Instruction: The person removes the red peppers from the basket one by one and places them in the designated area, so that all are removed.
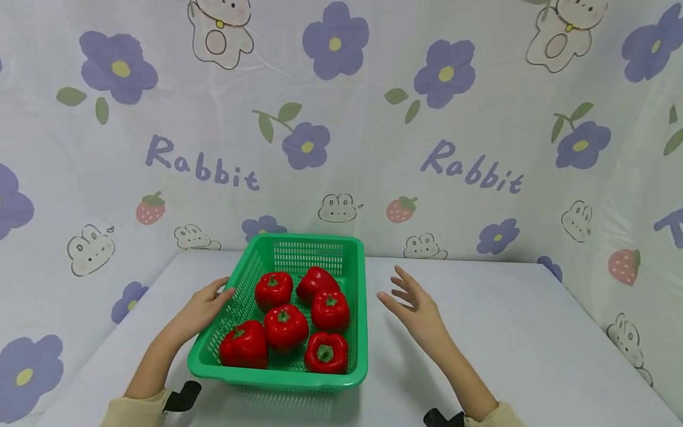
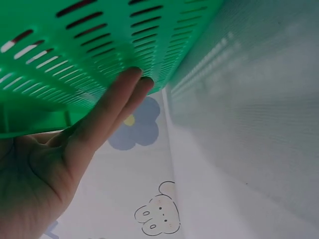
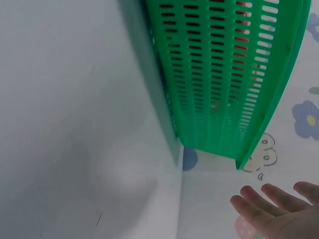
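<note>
A green plastic basket (image 1: 288, 376) with slotted walls stands on the white table, holding several red bell peppers (image 1: 286, 327) with green stems. At its left side my left hand (image 1: 205, 308) grips the rim, thumb over the edge. In the left wrist view, two fingers (image 2: 112, 107) lie along the outside of the slotted wall, and the thumb is mostly hidden behind the rim. My right hand (image 1: 418, 314) hovers to the right of the basket, apart from it, with fingers spread and nothing in it. Those fingertips (image 3: 239, 201) show beyond the basket's far corner in the right wrist view.
The white tabletop (image 1: 507, 338) stretches out to the right of the basket. Behind it hangs a white cloth (image 1: 347, 166) printed with flowers, rabbits and strawberries. Dark straps (image 1: 183, 396) show at both wrists, by the beige sleeves.
</note>
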`<state>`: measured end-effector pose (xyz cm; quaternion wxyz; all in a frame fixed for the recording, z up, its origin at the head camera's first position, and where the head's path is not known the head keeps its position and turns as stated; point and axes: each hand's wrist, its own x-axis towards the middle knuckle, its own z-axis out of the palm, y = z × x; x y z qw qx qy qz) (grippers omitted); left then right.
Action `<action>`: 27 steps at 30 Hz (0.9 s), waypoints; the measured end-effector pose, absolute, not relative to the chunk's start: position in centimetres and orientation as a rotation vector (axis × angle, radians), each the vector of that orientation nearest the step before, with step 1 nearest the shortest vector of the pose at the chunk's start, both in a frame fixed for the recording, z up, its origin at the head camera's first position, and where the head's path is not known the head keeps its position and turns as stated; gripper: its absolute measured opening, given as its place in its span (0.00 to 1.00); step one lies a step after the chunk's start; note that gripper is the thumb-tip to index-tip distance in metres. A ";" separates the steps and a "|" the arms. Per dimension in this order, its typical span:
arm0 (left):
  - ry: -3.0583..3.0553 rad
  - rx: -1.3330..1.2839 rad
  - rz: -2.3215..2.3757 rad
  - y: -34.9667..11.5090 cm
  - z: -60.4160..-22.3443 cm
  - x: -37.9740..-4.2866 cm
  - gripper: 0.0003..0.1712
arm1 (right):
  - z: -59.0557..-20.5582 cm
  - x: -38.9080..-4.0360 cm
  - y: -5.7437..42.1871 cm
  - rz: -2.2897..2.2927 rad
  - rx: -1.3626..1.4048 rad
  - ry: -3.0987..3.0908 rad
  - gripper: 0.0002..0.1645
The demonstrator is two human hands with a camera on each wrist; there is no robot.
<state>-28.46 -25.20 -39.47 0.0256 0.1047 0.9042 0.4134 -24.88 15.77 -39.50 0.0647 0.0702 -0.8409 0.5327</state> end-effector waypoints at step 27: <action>2.784 0.334 1.312 -25.4 -39.6 -28.3 0.32 | -38.3 -23.5 9.8 1.869 0.420 -2.400 0.38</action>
